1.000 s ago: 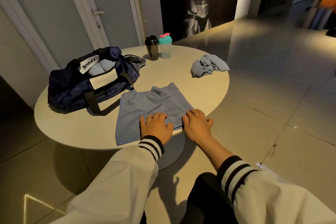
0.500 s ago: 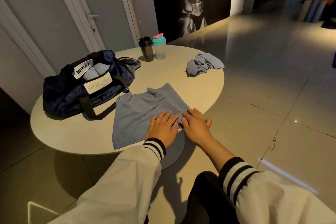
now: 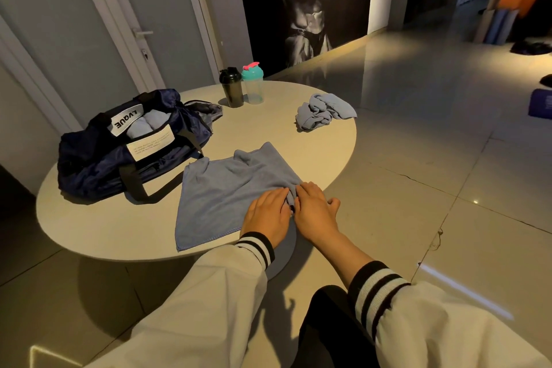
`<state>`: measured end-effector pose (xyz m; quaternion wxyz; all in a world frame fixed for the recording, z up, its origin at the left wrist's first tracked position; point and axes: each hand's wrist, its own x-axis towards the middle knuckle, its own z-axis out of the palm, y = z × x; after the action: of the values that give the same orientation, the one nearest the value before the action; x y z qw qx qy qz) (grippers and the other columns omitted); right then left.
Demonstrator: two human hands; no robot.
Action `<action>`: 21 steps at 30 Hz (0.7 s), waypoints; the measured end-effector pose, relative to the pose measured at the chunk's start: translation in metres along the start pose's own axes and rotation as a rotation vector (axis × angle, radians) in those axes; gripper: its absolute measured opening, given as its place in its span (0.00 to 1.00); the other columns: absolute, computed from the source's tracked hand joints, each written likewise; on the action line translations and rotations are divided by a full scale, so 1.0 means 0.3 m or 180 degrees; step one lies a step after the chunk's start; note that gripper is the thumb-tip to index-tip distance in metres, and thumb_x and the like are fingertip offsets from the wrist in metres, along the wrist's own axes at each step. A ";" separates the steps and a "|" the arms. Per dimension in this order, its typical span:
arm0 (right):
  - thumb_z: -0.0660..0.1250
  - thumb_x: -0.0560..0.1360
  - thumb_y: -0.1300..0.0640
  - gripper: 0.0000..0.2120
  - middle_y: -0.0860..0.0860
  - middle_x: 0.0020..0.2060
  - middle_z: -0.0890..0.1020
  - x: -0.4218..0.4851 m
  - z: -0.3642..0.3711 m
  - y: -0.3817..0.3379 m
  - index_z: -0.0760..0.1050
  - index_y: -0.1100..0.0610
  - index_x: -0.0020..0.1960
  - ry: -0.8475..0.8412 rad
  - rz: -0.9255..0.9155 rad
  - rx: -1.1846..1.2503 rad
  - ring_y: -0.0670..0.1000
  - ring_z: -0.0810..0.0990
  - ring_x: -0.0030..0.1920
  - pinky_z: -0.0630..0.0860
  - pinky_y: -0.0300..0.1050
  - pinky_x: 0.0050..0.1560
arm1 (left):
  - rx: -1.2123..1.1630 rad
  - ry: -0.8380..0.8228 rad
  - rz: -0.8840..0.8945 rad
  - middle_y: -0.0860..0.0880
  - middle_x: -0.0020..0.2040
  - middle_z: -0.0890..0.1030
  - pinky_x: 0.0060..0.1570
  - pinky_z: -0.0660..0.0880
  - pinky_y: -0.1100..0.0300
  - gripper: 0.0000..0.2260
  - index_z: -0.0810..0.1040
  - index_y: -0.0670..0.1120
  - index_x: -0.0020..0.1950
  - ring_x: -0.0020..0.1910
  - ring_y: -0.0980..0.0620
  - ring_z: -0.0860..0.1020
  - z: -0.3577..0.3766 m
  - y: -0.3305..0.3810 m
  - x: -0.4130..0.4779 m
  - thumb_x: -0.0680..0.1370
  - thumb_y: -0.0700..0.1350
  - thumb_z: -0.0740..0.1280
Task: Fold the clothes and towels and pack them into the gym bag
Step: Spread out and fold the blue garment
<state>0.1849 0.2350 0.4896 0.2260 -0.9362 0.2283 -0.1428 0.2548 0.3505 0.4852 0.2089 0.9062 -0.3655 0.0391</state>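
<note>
1. Our left hand [image 3: 265,212] lies on the blue towel [image 3: 227,188]. Its fingers are nearly straight and press down, not grabbing.
2. Our right hand [image 3: 313,209] presses right next to it, fingers a little bent, thumb out. The cloth bunches up between them.
3. The towel lies just right of the gym bag [image 3: 98,164].
4. A crumpled cloth [image 3: 324,110] sits far right of the bag.
5. Rolled towels [image 3: 143,128] sit inside the bag.

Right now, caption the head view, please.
Left hand and right hand bunch a blue towel on the table beside the gym bag.
</note>
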 end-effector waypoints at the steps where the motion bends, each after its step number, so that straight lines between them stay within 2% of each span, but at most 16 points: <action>1: 0.57 0.80 0.59 0.14 0.48 0.67 0.71 0.000 -0.003 0.005 0.72 0.52 0.64 0.0164 0.0090 0.0040 0.50 0.65 0.72 0.60 0.57 0.64 | 0.0062 -0.0002 0.0010 0.52 0.76 0.67 0.76 0.57 0.57 0.20 0.64 0.51 0.78 0.75 0.54 0.64 0.003 0.001 0.003 0.85 0.50 0.52; 3: 0.56 0.80 0.60 0.14 0.48 0.66 0.72 0.005 -0.010 0.021 0.72 0.52 0.62 0.0294 0.0260 0.0044 0.50 0.66 0.69 0.60 0.54 0.60 | 0.0175 -0.0050 0.0024 0.53 0.78 0.65 0.77 0.55 0.55 0.21 0.63 0.53 0.79 0.76 0.54 0.61 0.009 -0.001 0.005 0.85 0.53 0.52; 4: 0.55 0.80 0.59 0.15 0.49 0.68 0.70 0.007 -0.011 0.028 0.71 0.53 0.66 0.0288 0.0320 -0.0004 0.50 0.65 0.70 0.59 0.53 0.60 | 0.0226 -0.0075 0.0044 0.54 0.78 0.64 0.77 0.54 0.55 0.21 0.63 0.54 0.79 0.77 0.54 0.60 0.011 -0.004 0.003 0.85 0.54 0.51; 6: 0.54 0.82 0.56 0.21 0.51 0.75 0.63 0.007 -0.009 0.036 0.63 0.55 0.75 0.0255 0.0423 -0.0110 0.51 0.59 0.76 0.59 0.54 0.65 | 0.0271 -0.0121 0.0083 0.55 0.78 0.63 0.77 0.52 0.54 0.22 0.62 0.55 0.79 0.77 0.54 0.59 0.011 -0.007 0.002 0.85 0.57 0.52; 8: 0.55 0.83 0.54 0.23 0.52 0.77 0.59 -0.002 -0.010 0.032 0.60 0.53 0.78 0.0228 0.0333 -0.0092 0.52 0.54 0.78 0.57 0.54 0.69 | 0.0208 -0.0140 0.0123 0.55 0.78 0.64 0.77 0.53 0.54 0.22 0.64 0.56 0.78 0.77 0.54 0.60 0.008 -0.008 0.003 0.84 0.57 0.54; 11: 0.58 0.81 0.55 0.18 0.50 0.71 0.67 -0.021 -0.004 0.028 0.70 0.48 0.70 0.0170 -0.0133 0.0053 0.52 0.61 0.74 0.58 0.51 0.64 | -0.0040 0.0013 0.0279 0.55 0.73 0.71 0.75 0.59 0.55 0.18 0.71 0.56 0.71 0.73 0.54 0.66 0.002 -0.011 -0.002 0.82 0.57 0.61; 13: 0.59 0.80 0.56 0.17 0.48 0.70 0.69 -0.029 0.004 0.032 0.72 0.47 0.68 0.0151 -0.0152 0.0002 0.50 0.62 0.72 0.58 0.51 0.65 | -0.0283 0.0164 0.0400 0.56 0.64 0.77 0.70 0.63 0.57 0.12 0.76 0.55 0.62 0.67 0.54 0.71 -0.001 -0.017 -0.004 0.80 0.55 0.65; 16: 0.61 0.78 0.58 0.17 0.48 0.69 0.71 -0.026 0.009 0.039 0.73 0.49 0.66 0.0242 -0.0015 -0.0173 0.50 0.64 0.72 0.59 0.52 0.69 | -0.0517 0.0245 0.0450 0.55 0.59 0.79 0.67 0.65 0.57 0.07 0.79 0.53 0.54 0.64 0.55 0.73 -0.002 -0.025 -0.008 0.80 0.53 0.67; 21: 0.61 0.77 0.60 0.13 0.53 0.62 0.77 -0.002 -0.009 0.015 0.78 0.57 0.60 0.0487 -0.0227 0.0038 0.55 0.70 0.67 0.61 0.52 0.70 | -0.0722 0.0207 0.0283 0.55 0.57 0.81 0.63 0.64 0.61 0.04 0.82 0.51 0.50 0.59 0.54 0.75 -0.014 -0.016 -0.004 0.79 0.50 0.69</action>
<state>0.1816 0.2308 0.4896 0.2083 -0.9287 0.2106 -0.2232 0.2576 0.3561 0.4872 0.3198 0.8580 -0.4004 0.0362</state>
